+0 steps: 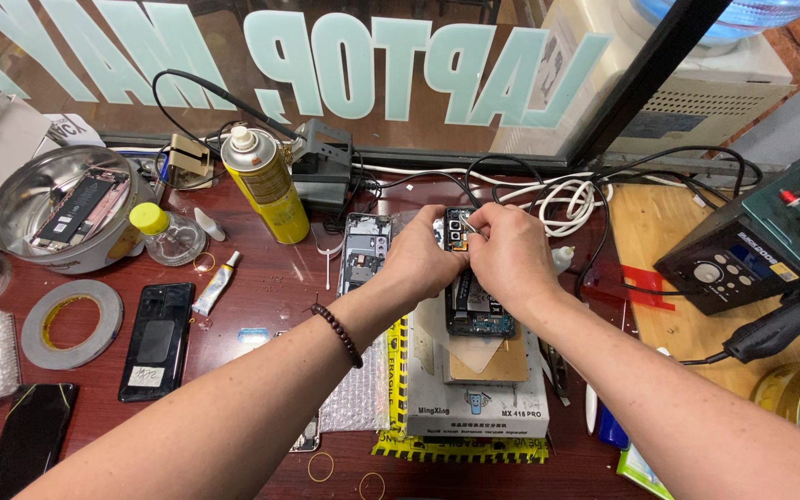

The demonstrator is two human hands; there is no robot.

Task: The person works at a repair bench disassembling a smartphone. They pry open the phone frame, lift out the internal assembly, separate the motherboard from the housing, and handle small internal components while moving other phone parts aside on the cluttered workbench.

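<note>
An opened phone (477, 306) with its back off lies on a white, flat machine (474, 389) at the middle of the bench. My left hand (421, 259) grips the phone's upper left edge. My right hand (506, 255) pinches at a small part near the phone's top, fingertips meeting those of the left hand. A phone back frame (364, 250) lies just left of my left hand. A bead bracelet (338, 335) circles my left wrist.
A yellow spray can (266, 183), a small glue tube (216, 285), a tape roll (71, 324), two dark phones (156, 341) and a metal bowl (25, 181) holding a phone sit at left. A rework station (752, 250), its black handle (784, 326) and coiled white cable (571, 204) lie right.
</note>
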